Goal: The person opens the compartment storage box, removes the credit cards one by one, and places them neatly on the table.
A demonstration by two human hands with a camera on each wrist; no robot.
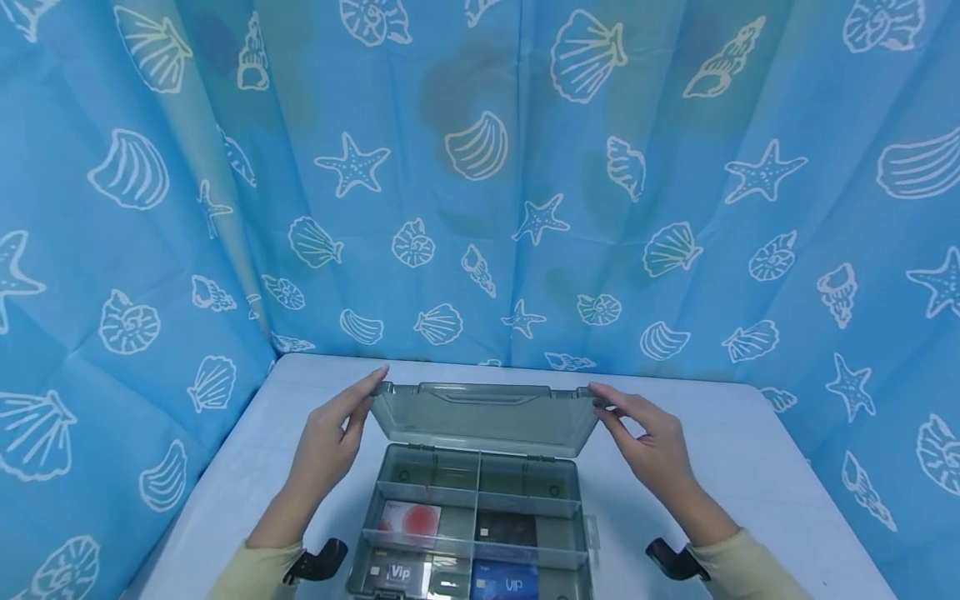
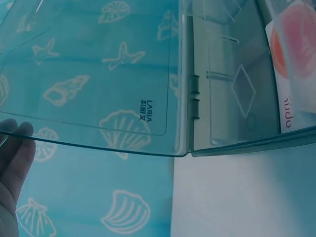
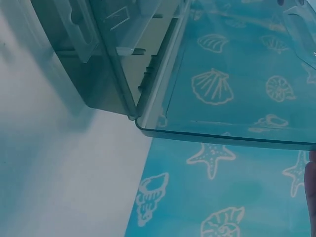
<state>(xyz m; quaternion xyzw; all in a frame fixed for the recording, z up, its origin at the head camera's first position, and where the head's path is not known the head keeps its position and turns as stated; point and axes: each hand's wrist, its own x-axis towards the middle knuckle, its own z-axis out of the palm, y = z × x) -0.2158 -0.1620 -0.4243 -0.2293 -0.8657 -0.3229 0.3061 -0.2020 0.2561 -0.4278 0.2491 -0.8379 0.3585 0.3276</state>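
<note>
A smoky, see-through compartment box (image 1: 525, 477) lies on the table with its hinged lid (image 1: 483, 417) raised at the far side. My left hand (image 1: 328, 442) pinches the lid's upper left corner between thumb and fingers. At the opposite upper corner, my right hand (image 1: 656, 437) grips the lid likewise. Inside the compartments lie a red-and-white card (image 1: 418, 518), a black card (image 1: 507, 527), a grey card (image 1: 400, 572) marked Vip and a blue card (image 1: 504, 580) marked VIP. The left wrist view shows fingers (image 2: 17, 158) at the lid's edge; only a sliver of the right fingers (image 3: 311, 182) shows in the right wrist view.
The white tabletop (image 1: 720, 458) spreads on both sides of the box. Behind it and to the sides hangs a blue curtain (image 1: 480, 250) with white shells and starfish. Black straps (image 1: 318, 562) circle both wrists. The box's near edge runs out of the head view.
</note>
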